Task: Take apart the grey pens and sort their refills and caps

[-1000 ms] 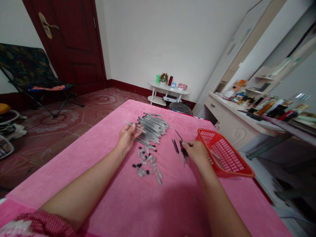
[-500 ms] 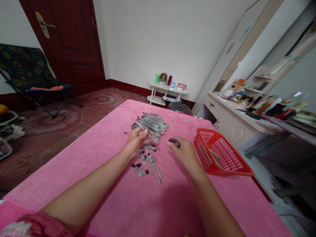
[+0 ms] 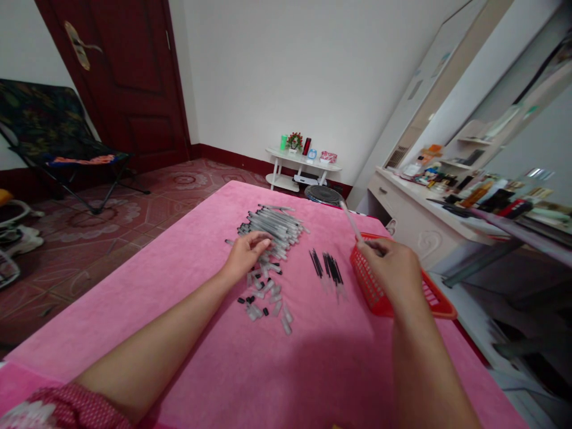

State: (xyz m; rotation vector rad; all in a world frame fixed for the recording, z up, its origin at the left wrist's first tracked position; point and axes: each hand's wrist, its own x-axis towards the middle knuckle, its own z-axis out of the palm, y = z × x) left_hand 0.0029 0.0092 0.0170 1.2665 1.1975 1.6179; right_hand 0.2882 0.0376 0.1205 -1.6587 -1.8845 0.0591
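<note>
My left hand (image 3: 247, 253) rests with curled fingers on the near edge of a heap of grey pen barrels (image 3: 272, 227) on the pink table (image 3: 286, 357); whether it grips one is hidden. Small grey and black caps (image 3: 266, 301) lie scattered just in front of it. Several black refills (image 3: 328, 266) lie in a row in the middle. My right hand (image 3: 393, 268) is closed round an assembled pen (image 3: 351, 220) that points up and away, held over the near rim of the red basket (image 3: 440, 307).
A white dresser (image 3: 415, 208) crowded with bottles stands to the right. Beyond the table are a low white shelf (image 3: 304, 167), a dark round stool (image 3: 325, 194), a folding chair (image 3: 53, 137) and a dark red door (image 3: 129, 77).
My right hand has swung right from the table's middle to above the basket, now with a pen in it, uncovering the refills. My left hand stayed at the barrel heap.
</note>
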